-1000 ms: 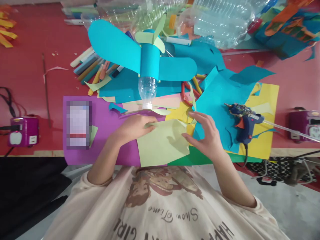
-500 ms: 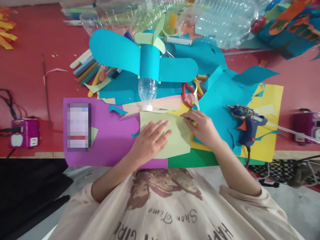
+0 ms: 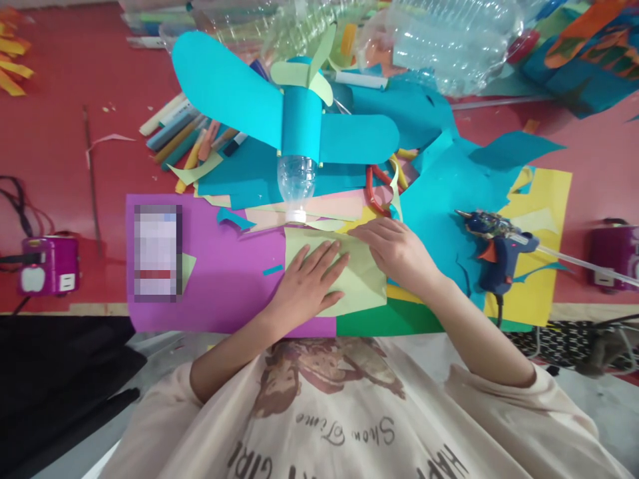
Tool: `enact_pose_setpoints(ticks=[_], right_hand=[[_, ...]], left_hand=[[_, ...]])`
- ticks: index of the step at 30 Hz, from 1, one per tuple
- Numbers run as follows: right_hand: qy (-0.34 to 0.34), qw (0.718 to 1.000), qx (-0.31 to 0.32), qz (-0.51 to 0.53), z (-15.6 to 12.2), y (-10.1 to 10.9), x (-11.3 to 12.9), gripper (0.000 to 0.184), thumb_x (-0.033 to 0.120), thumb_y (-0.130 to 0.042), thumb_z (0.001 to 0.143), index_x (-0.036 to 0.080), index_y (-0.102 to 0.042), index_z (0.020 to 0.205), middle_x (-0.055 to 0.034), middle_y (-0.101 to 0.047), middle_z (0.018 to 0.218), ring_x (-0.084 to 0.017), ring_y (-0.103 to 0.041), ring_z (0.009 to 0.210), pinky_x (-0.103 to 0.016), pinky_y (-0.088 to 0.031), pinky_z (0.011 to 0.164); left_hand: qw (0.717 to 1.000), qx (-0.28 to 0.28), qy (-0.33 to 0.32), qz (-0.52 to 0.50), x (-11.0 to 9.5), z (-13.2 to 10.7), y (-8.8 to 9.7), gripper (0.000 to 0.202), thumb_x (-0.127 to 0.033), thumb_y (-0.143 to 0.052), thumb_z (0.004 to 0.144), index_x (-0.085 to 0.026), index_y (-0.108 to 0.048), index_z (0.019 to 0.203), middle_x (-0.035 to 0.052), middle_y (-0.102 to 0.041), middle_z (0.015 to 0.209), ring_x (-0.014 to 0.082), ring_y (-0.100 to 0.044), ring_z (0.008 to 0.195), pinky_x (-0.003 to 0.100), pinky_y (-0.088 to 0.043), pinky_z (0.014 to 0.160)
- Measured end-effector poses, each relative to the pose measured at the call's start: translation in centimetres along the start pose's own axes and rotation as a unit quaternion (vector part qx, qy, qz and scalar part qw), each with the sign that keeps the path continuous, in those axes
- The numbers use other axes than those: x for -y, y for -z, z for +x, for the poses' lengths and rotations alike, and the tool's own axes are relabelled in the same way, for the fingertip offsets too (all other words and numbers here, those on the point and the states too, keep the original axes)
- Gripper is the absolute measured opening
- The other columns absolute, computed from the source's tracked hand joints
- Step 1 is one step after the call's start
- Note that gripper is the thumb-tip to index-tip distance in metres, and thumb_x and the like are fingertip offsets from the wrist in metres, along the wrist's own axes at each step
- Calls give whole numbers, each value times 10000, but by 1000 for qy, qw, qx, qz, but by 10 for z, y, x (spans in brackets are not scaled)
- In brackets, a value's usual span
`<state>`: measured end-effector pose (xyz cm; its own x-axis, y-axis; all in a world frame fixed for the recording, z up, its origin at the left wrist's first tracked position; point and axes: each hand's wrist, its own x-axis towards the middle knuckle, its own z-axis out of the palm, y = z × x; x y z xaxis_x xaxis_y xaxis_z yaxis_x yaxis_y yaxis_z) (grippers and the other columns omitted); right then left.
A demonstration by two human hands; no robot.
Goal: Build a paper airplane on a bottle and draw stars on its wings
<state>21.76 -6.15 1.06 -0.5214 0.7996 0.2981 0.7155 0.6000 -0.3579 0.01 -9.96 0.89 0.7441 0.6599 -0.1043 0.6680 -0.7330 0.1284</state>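
- The pale sheet [image 3: 362, 284] is laid at the near side of the table [image 3: 50, 153], over a purple sheet [image 3: 224, 286] and a green sheet [image 3: 389, 319]; it could be creased if pressed unevenly.
- Under the left hand [image 3: 309, 283], it could be let slip if too little weight were applied. This hand is laid palm down, angled in from the near left; its fingers are spread and nearly straight, with nothing gripped.
- At the far edge, a tear or bend could be caused if the paper were pulled by the right hand [image 3: 399, 253] against that pressure. This hand is turned inward, back up, its fingers bunched; whether the edge is pinched cannot be told.
- To the right, the glue gun [image 3: 502, 256] could be dragged if its cord [image 3: 500, 309] were caught.
- Just beyond, the bottle [image 3: 297, 176] with blue wings [image 3: 224, 93] could be shifted if its white cap [image 3: 296, 216] were nudged.
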Motion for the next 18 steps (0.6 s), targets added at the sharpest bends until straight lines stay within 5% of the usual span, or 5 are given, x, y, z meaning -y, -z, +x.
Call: enact_pose_setpoints(ticks=[8, 13, 18], right_hand=[[-4, 999, -48, -19, -29, -9, 21, 344, 88, -423, 961, 160, -675, 1184, -103, -723, 1188, -200, -671, 1153, -339, -572, 941], [-19, 999, -47, -18, -38, -15, 28, 329, 85, -446, 957, 119, -642, 1220, -131, -688, 1248, -231, -639, 1204, -373, -569, 979], [-19, 999, -42, -10, -41, -17, 27, 388, 83, -452, 955, 152, -580, 1314, -114, -675, 1278, -220, -597, 1259, -378, -548, 1023]], left_hand=[[996, -81, -22, -22, 0, -5, -4, 448, -409, -483, 992, -131, -531, 1340, 140, -559, 1393, 257, -486, 1331, 395, -351, 1147], [983, -173, -55, 14, -3, -7, -5, 344, -326, -458, 1008, -216, -568, 1314, 57, -566, 1408, 183, -440, 1368, 348, -303, 1179], [996, -90, -7, 4, -2, -6, -5, 534, -427, -423, 1005, -194, -384, 1484, 115, -456, 1503, 272, -337, 1445, 496, -276, 1180]])
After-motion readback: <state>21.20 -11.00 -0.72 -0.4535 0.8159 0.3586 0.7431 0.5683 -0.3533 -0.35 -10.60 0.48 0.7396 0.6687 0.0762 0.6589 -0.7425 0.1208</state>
